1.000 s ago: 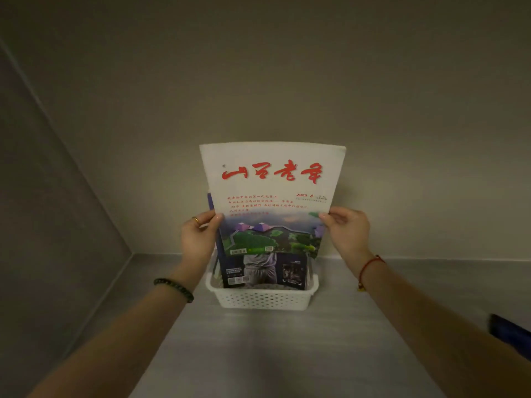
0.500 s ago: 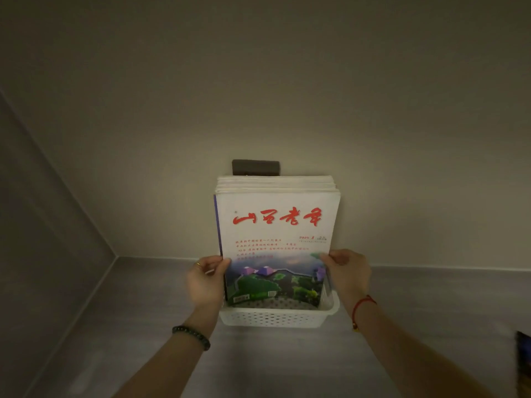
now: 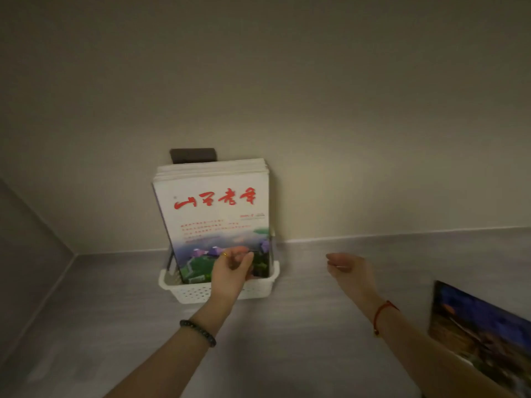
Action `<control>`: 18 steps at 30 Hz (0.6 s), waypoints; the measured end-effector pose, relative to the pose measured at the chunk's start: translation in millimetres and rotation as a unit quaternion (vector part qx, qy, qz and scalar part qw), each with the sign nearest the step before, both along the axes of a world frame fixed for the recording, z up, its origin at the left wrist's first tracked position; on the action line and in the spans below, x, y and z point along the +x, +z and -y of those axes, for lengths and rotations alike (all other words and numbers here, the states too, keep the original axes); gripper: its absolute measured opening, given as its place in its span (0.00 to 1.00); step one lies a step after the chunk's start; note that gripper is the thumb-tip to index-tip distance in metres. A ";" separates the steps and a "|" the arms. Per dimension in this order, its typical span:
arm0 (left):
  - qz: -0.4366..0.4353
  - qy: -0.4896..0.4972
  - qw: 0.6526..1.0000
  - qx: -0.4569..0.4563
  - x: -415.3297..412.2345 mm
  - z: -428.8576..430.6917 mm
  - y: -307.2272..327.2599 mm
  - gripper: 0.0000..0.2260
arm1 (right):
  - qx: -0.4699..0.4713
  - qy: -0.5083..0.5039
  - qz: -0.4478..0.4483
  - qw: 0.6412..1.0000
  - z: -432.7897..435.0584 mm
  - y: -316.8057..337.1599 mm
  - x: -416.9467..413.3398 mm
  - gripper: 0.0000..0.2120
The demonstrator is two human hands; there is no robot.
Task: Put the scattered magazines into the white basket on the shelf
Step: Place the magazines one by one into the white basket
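Left hand (image 3: 230, 271) hangs in front of the white basket (image 3: 198, 291), fingers loosely curled, thumb and forefinger near each other but nothing pinched between them that I can see; it overlaps the lower part of the front cover from this angle, so I cannot tell whether the fingertips touch the paper. Gold ring on one finger, dark bead bracelet (image 3: 198, 332) on that wrist. Right hand (image 3: 349, 270) is off to the right of the basket, well clear of it, half open, fingers relaxed and curved, empty. Red string bracelet (image 3: 383, 313) on my right wrist.

Stack of magazines (image 3: 212, 202) stands upright in the basket, leaning back toward the wall (image 3: 344, 110). Front one has a white cover with big red characters across the top and a green-and-purple landscape picture low down. Several white page edges show fanned behind it at the top. A dark rectangular thing (image 3: 192, 155) pokes up behind the stack against the wall; too dim to say what it is.

Basket sits on the grey shelf (image 3: 287, 340), close to the back wall, left of centre. Its perforated front wall is partly hidden by my left wrist.

Another magazine (image 3: 482, 328) lies flat on the shelf at the right edge of view, dark blue and brownish cover, blurred, cut off by the frame, below and right of my right forearm.
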State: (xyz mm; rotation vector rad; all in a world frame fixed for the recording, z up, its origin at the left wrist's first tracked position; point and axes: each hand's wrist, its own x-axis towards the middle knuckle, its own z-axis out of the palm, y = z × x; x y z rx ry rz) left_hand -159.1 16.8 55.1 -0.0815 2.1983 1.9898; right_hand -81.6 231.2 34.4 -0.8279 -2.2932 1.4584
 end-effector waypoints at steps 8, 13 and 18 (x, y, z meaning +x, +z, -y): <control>0.108 -0.206 0.971 -0.060 113.0 -148.5 -46.3 0.13 | -0.019 -0.065 0.099 0.993 -127.8 -28.5 149.0 0.15; 0.156 -0.258 0.948 -0.106 165.8 -221.9 -69.4 0.16 | -0.001 -0.134 0.175 0.975 -196.8 -41.9 229.8 0.16; 0.185 -0.285 0.937 -0.082 204.0 -268.5 -83.2 0.11 | -0.089 -0.203 0.179 0.959 -233.8 -56.8 280.0 0.10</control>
